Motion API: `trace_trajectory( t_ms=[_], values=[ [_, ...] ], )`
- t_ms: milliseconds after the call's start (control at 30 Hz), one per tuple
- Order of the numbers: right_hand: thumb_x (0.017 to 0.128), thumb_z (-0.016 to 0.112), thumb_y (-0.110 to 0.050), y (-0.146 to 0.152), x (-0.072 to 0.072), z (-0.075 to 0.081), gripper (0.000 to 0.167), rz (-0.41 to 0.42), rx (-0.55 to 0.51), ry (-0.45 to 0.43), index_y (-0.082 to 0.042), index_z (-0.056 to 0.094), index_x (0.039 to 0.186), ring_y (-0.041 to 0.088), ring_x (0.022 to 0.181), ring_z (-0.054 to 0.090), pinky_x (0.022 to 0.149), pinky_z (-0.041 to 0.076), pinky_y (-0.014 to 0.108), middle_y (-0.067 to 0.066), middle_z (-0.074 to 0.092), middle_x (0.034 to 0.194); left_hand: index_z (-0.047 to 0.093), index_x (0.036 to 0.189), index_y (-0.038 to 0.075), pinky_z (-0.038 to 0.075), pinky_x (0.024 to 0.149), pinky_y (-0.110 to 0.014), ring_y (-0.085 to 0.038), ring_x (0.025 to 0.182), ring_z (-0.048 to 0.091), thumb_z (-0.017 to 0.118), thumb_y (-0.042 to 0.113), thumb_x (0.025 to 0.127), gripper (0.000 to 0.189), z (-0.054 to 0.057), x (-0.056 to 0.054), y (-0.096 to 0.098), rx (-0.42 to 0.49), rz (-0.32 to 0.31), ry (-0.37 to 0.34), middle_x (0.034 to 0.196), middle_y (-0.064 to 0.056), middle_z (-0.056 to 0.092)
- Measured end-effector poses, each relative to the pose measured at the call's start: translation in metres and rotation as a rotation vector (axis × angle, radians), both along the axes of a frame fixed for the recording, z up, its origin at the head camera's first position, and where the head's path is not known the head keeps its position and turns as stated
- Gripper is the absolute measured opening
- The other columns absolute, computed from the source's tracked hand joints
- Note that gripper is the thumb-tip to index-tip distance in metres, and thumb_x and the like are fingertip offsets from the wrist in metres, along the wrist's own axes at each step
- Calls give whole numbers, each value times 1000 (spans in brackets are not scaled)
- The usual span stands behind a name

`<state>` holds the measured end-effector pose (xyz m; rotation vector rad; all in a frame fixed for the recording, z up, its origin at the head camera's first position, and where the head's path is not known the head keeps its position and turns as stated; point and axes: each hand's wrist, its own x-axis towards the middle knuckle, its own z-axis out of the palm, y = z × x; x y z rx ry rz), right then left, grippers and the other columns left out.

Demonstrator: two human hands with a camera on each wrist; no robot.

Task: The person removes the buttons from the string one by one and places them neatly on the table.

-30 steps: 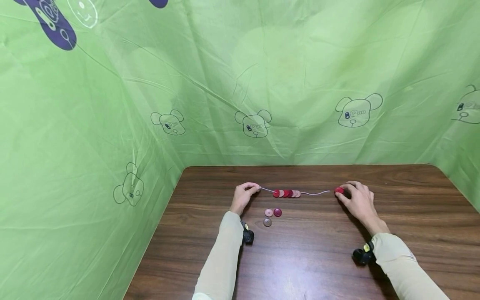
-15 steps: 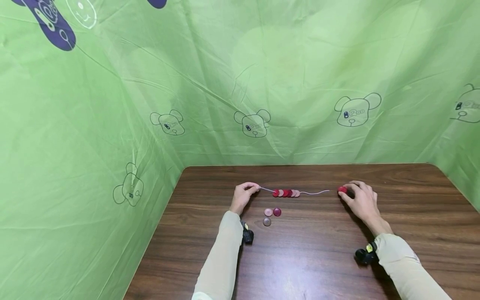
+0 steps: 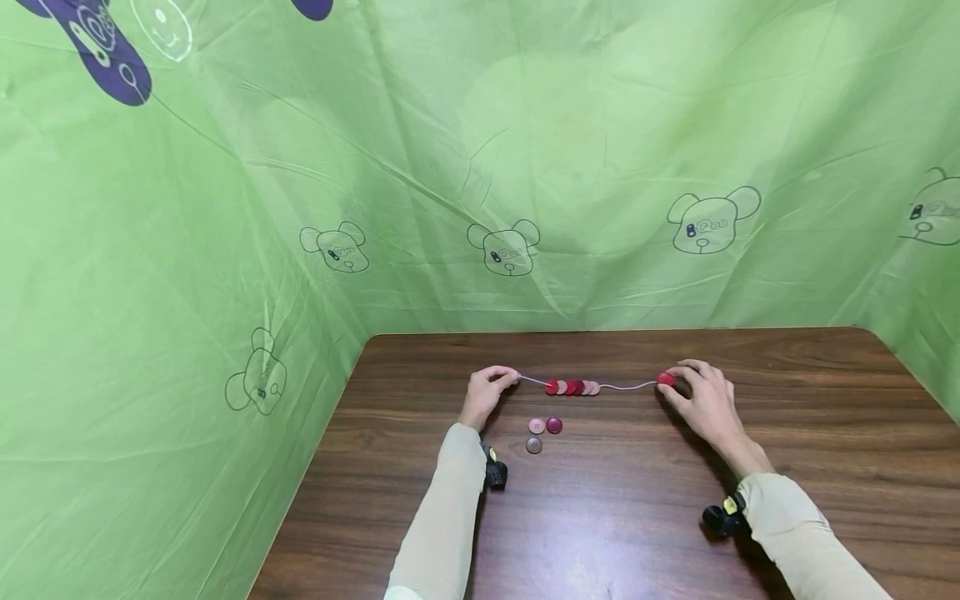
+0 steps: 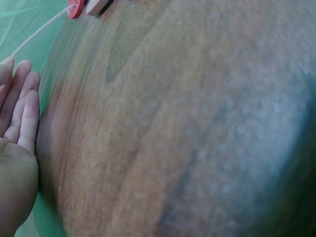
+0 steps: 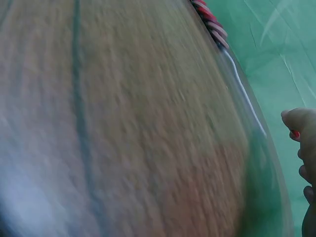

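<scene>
A pale string lies across the table with a row of overlapping red, pink and dark red buttons on it. My left hand pinches its left end between thumb and finger; in the left wrist view the string runs taut from the fingertips to a red button. At the string's right end, my right hand holds a red button between thumb and fingers. The right wrist view shows only a sliver of this red button behind the thumb.
Below the row lie a pink button, a dark magenta button and a brownish button. The wooden table ends at a hanging green cloth at the back and left.
The right hand shifted slightly right at first, then moved left with the red button to the string's right end. The left hand and the row of buttons stayed in place.
</scene>
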<state>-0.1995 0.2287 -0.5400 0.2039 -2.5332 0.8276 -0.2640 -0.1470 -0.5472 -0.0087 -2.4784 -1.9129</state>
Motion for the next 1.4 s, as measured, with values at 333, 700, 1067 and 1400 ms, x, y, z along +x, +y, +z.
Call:
trace_trajectory(
  t_ms=[333,700,1067,1400],
  values=[
    [80,77,-21,-25,4,3,27,71,16,58,-8,67,102,40,111,45,86,28,57,17,57,120,75,96,10,50,84,-37,-30,96,65,71,26,86,19,2,0,1,22,-16,-13,96,-13,73],
    [79,78,-22,-56,7,8,26,160,35,95,-10,68,99,38,114,47,88,30,54,14,58,120,75,95,12,50,83,-35,-27,94,65,72,28,86,18,2,1,0,18,-14,-11,95,-11,73],
    [77,79,-25,-82,15,8,29,239,76,118,-11,70,100,34,114,48,87,32,50,12,58,119,75,91,14,49,76,-26,-19,87,65,72,25,86,12,0,2,0,28,-2,-10,89,-5,74],
    [77,79,-25,-98,18,6,30,277,77,117,-10,70,101,33,115,47,88,32,51,11,58,119,75,90,14,51,77,-30,-22,87,66,71,21,87,9,1,1,1,25,-9,3,89,-7,73]
  ],
)
